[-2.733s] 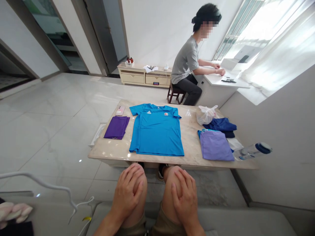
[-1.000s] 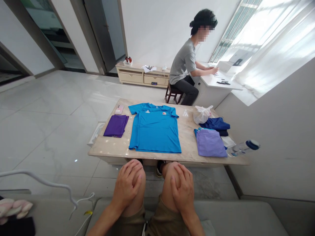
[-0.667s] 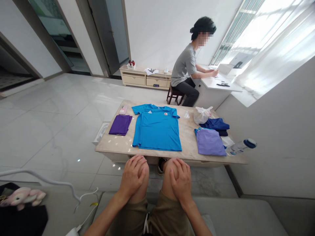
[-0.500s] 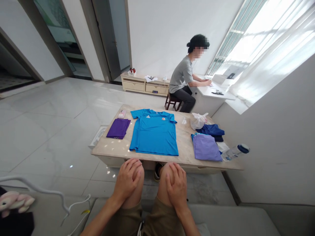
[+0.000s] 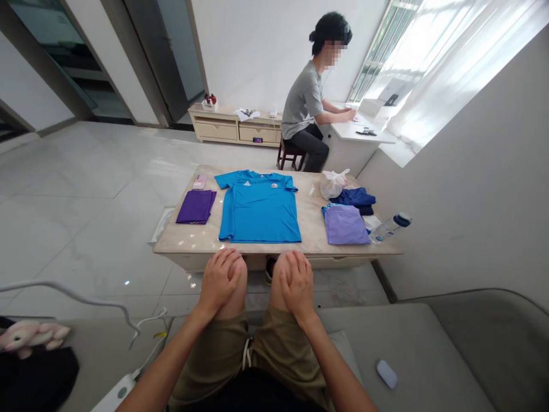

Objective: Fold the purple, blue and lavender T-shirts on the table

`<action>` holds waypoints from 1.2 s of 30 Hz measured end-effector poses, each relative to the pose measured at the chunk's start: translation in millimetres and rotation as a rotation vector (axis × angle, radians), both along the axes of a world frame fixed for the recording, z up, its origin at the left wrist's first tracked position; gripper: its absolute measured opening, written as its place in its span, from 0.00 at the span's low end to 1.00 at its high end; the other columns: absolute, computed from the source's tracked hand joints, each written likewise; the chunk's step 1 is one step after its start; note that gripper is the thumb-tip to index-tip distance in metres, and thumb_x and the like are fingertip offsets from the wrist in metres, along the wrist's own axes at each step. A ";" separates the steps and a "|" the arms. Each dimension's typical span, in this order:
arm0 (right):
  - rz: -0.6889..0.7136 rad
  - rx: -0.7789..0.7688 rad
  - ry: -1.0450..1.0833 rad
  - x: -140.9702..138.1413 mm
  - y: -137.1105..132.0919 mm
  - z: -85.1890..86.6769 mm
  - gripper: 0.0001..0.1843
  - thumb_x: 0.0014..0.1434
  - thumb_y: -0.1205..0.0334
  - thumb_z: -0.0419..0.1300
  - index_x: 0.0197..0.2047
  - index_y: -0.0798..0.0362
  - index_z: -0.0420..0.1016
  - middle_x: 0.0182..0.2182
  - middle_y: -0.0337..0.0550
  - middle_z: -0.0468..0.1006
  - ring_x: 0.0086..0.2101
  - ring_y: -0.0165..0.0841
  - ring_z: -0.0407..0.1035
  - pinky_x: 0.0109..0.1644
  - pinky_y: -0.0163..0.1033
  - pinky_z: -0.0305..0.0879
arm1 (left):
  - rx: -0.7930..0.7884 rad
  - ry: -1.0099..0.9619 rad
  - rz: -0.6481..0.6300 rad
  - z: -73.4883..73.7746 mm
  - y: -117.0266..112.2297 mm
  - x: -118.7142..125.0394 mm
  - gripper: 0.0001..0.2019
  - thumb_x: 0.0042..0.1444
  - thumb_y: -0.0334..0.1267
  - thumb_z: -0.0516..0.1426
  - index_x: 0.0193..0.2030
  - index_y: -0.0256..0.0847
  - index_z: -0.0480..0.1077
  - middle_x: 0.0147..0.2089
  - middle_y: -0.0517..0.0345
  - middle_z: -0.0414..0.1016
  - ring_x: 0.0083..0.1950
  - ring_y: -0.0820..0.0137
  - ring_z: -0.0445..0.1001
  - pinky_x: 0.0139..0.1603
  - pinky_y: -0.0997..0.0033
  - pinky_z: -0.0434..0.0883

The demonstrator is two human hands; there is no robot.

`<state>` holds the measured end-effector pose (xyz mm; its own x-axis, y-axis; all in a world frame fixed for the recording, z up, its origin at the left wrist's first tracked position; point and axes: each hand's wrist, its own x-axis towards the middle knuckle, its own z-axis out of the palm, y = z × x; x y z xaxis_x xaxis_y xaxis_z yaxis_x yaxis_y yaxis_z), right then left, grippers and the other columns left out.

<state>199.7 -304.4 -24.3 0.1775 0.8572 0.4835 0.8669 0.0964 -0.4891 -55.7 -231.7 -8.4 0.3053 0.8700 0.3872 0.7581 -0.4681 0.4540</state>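
My left hand lies open over my left knee, fingers draped across it and holding nothing. On the other knee rests my right hand, open too. Just beyond both knees, a blue T-shirt is spread flat on the low table, its neck toward the far side. Left of it sits a folded purple garment, with a pink phone behind. To the right are a folded lavender garment and a dark blue garment.
A clear bottle with a blue lid and a knotted white plastic bag stand at the table's right. Beyond, a person in a grey shirt sits at a white desk. A white oval object lies on the sofa.
The view has tilted downward, so the table and hands appear higher and more of the sofa shows. My hands stay on my knees, and the T-shirt has not moved on the table.
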 end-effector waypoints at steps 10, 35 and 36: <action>-0.004 0.011 0.024 -4.5 1.9 -3.0 0.25 0.76 0.57 0.53 0.72 0.52 0.72 0.71 0.55 0.70 0.71 0.48 0.59 0.75 0.62 0.61 | 0.032 0.016 0.004 -0.2 -4.2 0.1 0.17 0.73 0.40 0.54 0.62 0.45 0.78 0.69 0.49 0.79 0.73 0.54 0.71 0.76 0.45 0.68; 0.000 0.019 -0.025 -25.1 11.1 -1.1 0.24 0.75 0.57 0.55 0.70 0.50 0.73 0.68 0.53 0.73 0.68 0.48 0.64 0.72 0.60 0.65 | 0.078 -0.032 0.001 -10.7 -5.0 -31.7 0.20 0.74 0.39 0.53 0.68 0.47 0.75 0.70 0.50 0.78 0.75 0.54 0.71 0.75 0.44 0.70; 0.000 0.018 -0.025 -25.0 11.5 -0.9 0.24 0.75 0.57 0.55 0.70 0.50 0.73 0.68 0.53 0.73 0.68 0.48 0.64 0.72 0.60 0.65 | 0.078 -0.031 0.003 -9.8 -5.1 -31.3 0.19 0.74 0.39 0.53 0.67 0.48 0.75 0.70 0.50 0.78 0.74 0.54 0.71 0.75 0.44 0.70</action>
<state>174.7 -292.8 -25.2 0.1651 0.8483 0.5031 0.8791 0.1048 -0.4650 -87.0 -236.8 -18.2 0.2896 0.8378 0.4629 0.7458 -0.5006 0.4395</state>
